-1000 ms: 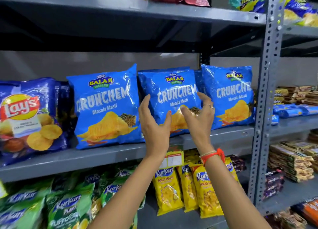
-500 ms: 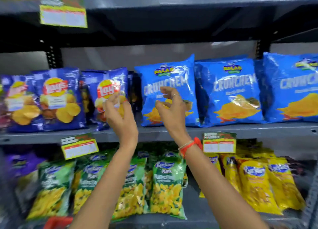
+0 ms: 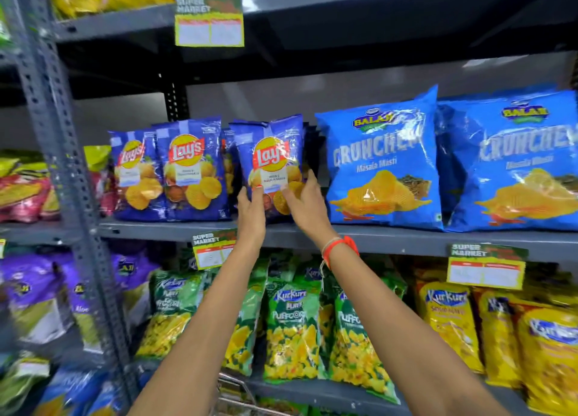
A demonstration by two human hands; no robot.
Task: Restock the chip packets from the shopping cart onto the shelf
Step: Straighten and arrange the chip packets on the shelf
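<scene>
Both hands hold one Lay's packet (image 3: pixel 271 165) upright on the shelf (image 3: pixel 391 239): my left hand (image 3: pixel 251 210) and right hand (image 3: pixel 305 201) pinch its lower corners. Letting go early, I reckon it tips forward past my fingertips (image 3: pixel 309 178) against the Crunchex bag (image 3: pixel 380 162).

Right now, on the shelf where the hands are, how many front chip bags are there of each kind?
Dark blue Lay's packets: 3, at and; the left hand and right hand touch the third.
Bright blue Balaji Crunchem packets: 2, at and.
Total: 5. Bags behind are too hidden to count.
</scene>
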